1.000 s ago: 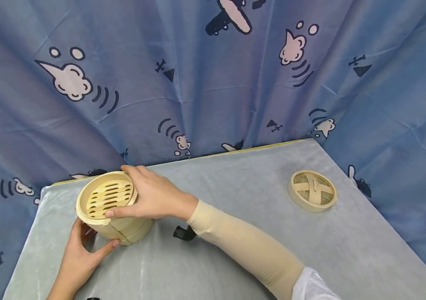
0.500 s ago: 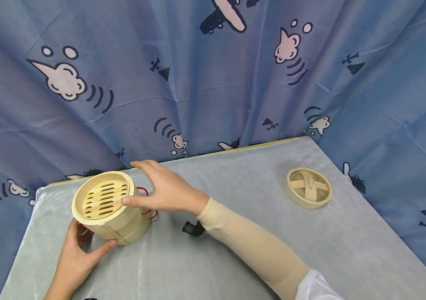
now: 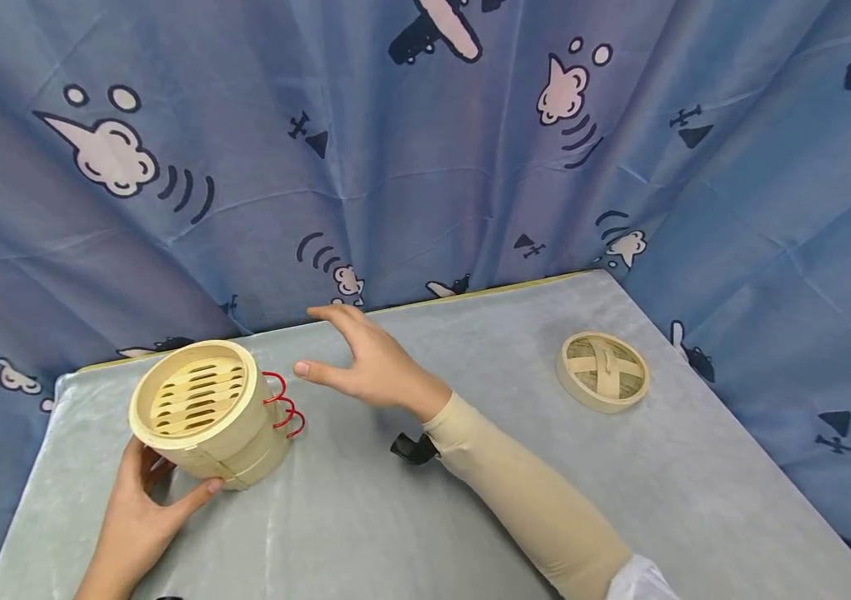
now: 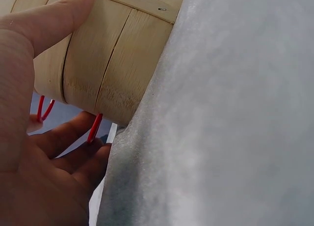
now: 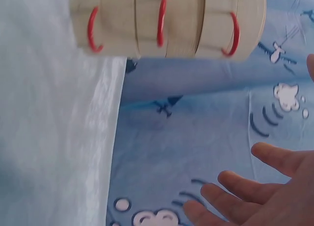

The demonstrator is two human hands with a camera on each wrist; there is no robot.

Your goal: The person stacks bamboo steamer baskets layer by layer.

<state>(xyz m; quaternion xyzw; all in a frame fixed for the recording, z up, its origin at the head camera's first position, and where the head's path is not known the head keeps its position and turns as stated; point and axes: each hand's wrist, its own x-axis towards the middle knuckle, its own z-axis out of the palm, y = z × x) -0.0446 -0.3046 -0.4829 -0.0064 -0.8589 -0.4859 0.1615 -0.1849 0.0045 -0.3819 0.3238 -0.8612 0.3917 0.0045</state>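
Note:
A stack of round bamboo steamer tiers [image 3: 248, 446] stands at the left of the cloth-covered table, its slatted top tier uncovered. My left hand [image 3: 132, 517] holds the stack low on its near left side. In the left wrist view the thumb lies on the bamboo wall [image 4: 113, 54], and fingers reach behind near a red handle loop [image 4: 95, 127]. Apart from the stack, to its right, hovers my right hand [image 3: 387, 362], fingers spread and holding nothing. The right wrist view shows red loops [image 5: 162, 22] on the tiers, away from that hand [image 5: 270, 191].
A round woven bamboo lid [image 3: 605, 372] lies toward the right back of the table [image 3: 485, 383]. Below the right wrist is a small black object [image 3: 412, 450]. Blue patterned curtains [image 3: 410, 208] hang behind the table and along its right side.
My right hand has let go of the top tier's rim and moved right, away from the stack, uncovering the red loops. The left hand keeps its hold. The view has shifted slightly.

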